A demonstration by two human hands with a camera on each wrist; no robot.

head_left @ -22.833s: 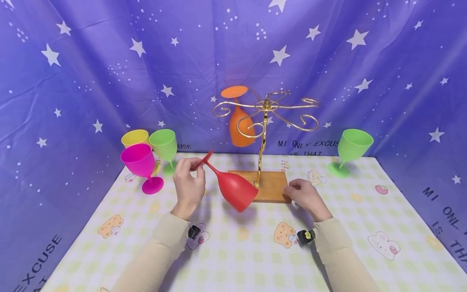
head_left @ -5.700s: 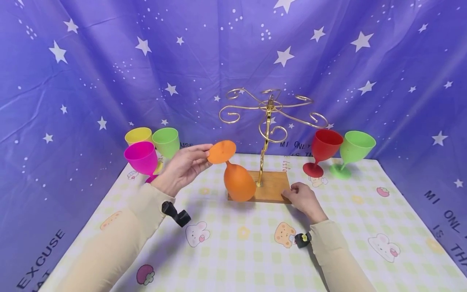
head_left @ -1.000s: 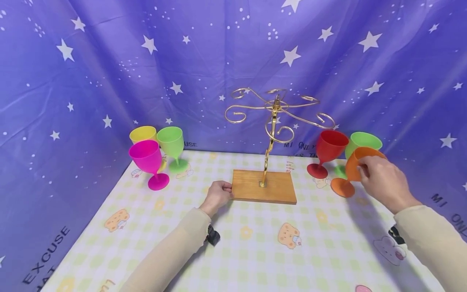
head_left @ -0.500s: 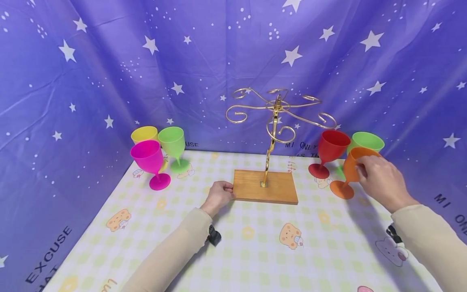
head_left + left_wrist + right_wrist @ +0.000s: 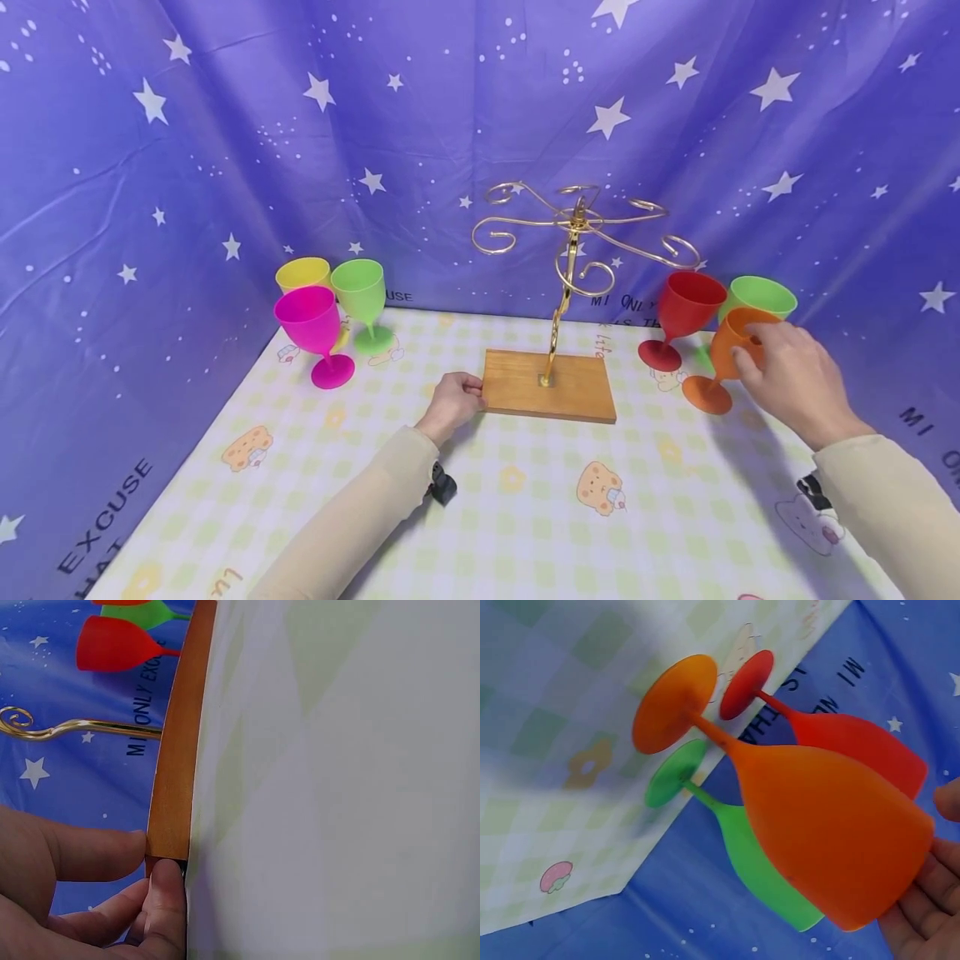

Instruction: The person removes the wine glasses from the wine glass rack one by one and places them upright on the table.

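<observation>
A wine glass rack (image 5: 573, 250) with curled gold arms stands on a wooden base in the middle of the table. My left hand (image 5: 450, 404) pinches the left end of that base, thumb (image 5: 105, 851) on its upper edge and fingers against its end. At the right, an orange plastic goblet (image 5: 723, 350) stands upright on its foot. My right hand (image 5: 798, 375) is at its bowl. In the right wrist view the thumb is apart from the rim, while the fingers lie behind the bowl; whether they touch cannot be seen.
A red goblet (image 5: 690, 304) and a green goblet (image 5: 761, 293) stand beside the orange one. At the left are a magenta goblet (image 5: 309, 321), a yellow goblet (image 5: 302, 272) and another green goblet (image 5: 360, 287). A starry blue curtain (image 5: 420, 125) hangs behind the checked tablecloth (image 5: 517, 533).
The red goblet, then the orange one, were in my left hand earlier; both now stand at the right. Since half a second ago my right thumb and fingers have spread at the orange goblet.
</observation>
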